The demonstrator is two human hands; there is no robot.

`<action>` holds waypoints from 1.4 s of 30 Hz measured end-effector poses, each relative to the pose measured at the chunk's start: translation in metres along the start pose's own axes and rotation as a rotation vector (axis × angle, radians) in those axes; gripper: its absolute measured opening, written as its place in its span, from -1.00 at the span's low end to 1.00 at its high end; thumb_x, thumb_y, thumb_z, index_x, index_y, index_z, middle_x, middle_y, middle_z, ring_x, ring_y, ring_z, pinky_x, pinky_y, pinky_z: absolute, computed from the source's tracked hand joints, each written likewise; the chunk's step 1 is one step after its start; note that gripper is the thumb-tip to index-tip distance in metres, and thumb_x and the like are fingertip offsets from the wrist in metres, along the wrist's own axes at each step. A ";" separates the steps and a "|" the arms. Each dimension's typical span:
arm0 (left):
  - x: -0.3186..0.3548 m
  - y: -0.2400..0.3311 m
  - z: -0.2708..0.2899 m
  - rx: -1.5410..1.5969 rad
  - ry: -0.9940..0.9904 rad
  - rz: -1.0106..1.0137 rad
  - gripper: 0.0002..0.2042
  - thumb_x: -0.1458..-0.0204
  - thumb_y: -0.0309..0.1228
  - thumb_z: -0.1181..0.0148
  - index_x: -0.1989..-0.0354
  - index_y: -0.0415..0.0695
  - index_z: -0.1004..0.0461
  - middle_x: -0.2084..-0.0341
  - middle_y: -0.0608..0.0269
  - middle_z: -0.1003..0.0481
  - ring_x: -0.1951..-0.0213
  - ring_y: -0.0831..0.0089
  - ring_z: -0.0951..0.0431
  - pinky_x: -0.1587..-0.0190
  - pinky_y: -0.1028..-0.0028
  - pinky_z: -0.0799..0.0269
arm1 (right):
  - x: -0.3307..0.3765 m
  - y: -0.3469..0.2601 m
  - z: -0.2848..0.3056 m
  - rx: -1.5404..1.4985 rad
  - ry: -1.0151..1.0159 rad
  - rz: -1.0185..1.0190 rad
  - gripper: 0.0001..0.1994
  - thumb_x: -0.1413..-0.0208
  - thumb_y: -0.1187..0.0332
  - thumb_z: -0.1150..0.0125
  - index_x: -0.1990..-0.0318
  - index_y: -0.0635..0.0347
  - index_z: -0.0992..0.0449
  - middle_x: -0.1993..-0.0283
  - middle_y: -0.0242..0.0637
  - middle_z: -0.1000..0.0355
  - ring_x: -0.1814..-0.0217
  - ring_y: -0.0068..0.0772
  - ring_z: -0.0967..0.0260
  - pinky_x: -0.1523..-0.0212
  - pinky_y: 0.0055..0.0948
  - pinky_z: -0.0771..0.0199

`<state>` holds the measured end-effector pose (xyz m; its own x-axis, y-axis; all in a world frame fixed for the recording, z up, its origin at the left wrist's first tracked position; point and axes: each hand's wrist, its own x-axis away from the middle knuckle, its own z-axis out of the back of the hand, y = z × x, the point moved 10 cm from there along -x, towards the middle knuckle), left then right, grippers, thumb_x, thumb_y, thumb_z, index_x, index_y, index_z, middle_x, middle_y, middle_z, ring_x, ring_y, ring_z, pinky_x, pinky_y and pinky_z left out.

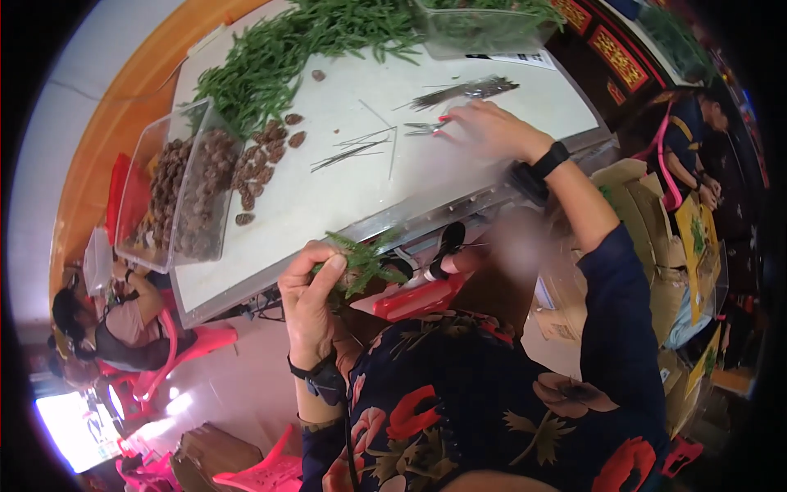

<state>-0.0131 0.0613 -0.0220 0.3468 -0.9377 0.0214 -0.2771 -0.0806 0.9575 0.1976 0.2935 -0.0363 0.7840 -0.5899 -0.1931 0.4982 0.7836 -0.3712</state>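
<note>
My left hand (pixel 310 283), closed in a pinch, holds a green fern-like sprig (pixel 369 261) just off the near edge of the table. Out over the tabletop, the fingers of my right hand (pixel 490 129) are on small pliers (pixel 425 129). Their metal jaws point left, with red showing where the handles go under my fingers. Behind the pliers is a bundle of dark thin wires (pixel 467 92). More loose wires (pixel 354 151) are scattered left of the pliers. Brown pine cones (pixel 261 160) lie at the table's left.
A clear bin (pixel 170 261) of pine cones stands at the table's left edge. Green sprigs (pixel 279 70) are heaped along the back, beside another clear bin (pixel 484 41). Cardboard (pixel 635 213) stands at right. Other people (pixel 127 328) sit left and right; a red stool (pixel 420 298) is below the table.
</note>
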 end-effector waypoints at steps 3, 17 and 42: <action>0.000 0.003 0.007 0.030 0.006 0.011 -0.97 -0.01 -0.61 -0.12 0.41 -0.28 -0.48 0.46 0.33 -0.41 0.42 0.60 -0.37 0.30 0.61 -0.26 | -0.011 -0.017 -0.009 -0.018 0.011 0.089 -0.53 0.13 0.23 -0.23 -0.02 0.04 -0.38 0.02 -0.09 -0.31 -0.05 0.00 -0.23 -0.02 -0.16 -0.30; 0.001 0.005 0.019 0.025 -0.014 0.051 -0.95 -0.02 -0.60 -0.12 0.39 -0.29 -0.50 0.46 0.32 -0.42 0.42 0.57 -0.37 0.29 0.60 -0.26 | 0.009 -0.172 0.003 -0.371 0.071 0.484 -0.73 0.15 0.48 -0.16 0.19 0.07 -0.47 0.14 -0.20 -0.40 0.12 -0.04 -0.33 0.11 -0.18 -0.37; 0.026 -0.071 -0.019 0.421 -0.384 0.347 -0.75 0.06 -0.27 -0.25 0.52 -0.18 -0.40 0.66 0.29 -0.30 0.47 0.38 -0.24 0.41 0.45 -0.20 | 0.016 -0.185 -0.044 -0.467 -0.158 0.675 -0.73 0.08 0.45 -0.16 0.16 0.15 -0.35 0.20 -0.26 -0.30 0.14 -0.18 -0.26 0.11 -0.30 -0.28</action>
<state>0.0327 0.0486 -0.0839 -0.1477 -0.9805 0.1294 -0.6687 0.1954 0.7174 0.1015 0.1303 -0.0101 0.9190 0.0392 -0.3923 -0.2749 0.7768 -0.5665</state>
